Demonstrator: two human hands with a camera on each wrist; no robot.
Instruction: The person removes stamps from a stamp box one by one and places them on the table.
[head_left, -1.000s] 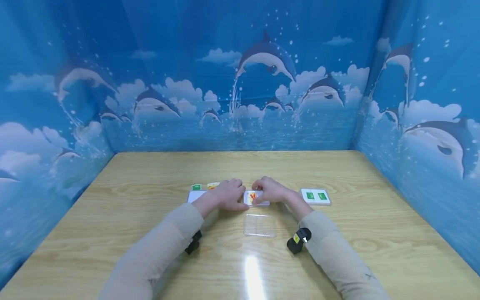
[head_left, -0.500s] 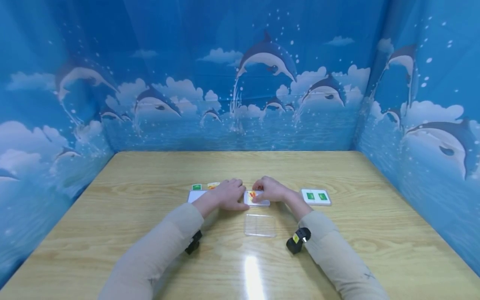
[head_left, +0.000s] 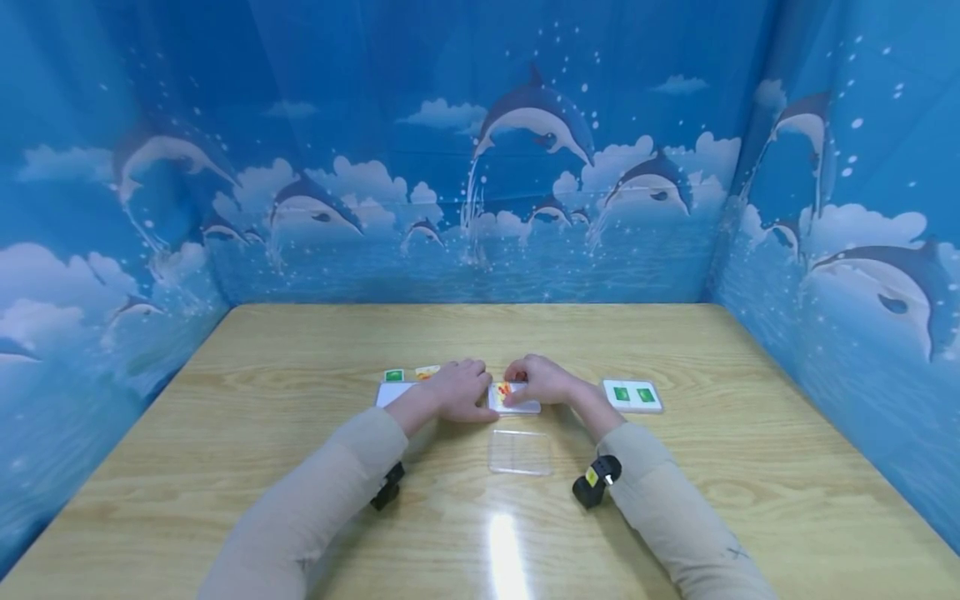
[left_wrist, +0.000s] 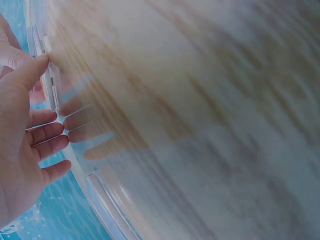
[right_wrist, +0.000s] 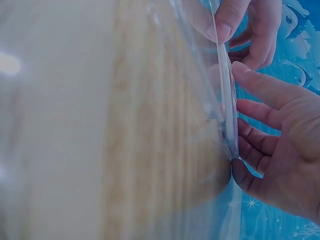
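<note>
Likely bracing white case (head_left: pixel 526 407) against slipping with left hand (head_left: pixel 454 390), fingers relaxed; touching orange-patterned card (head_left: pixel 500 391) with right hand (head_left: pixel 543 381), cannot tell if grasping.

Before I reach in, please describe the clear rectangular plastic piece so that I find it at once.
On the wood-grained table, the left hand and right hand are at a white rectangular case with a red-and-yellow card. The clear rectangular plastic piece lies on the near side of this case. Unlike the case, it is see-through: wood grain shows through it.
</note>
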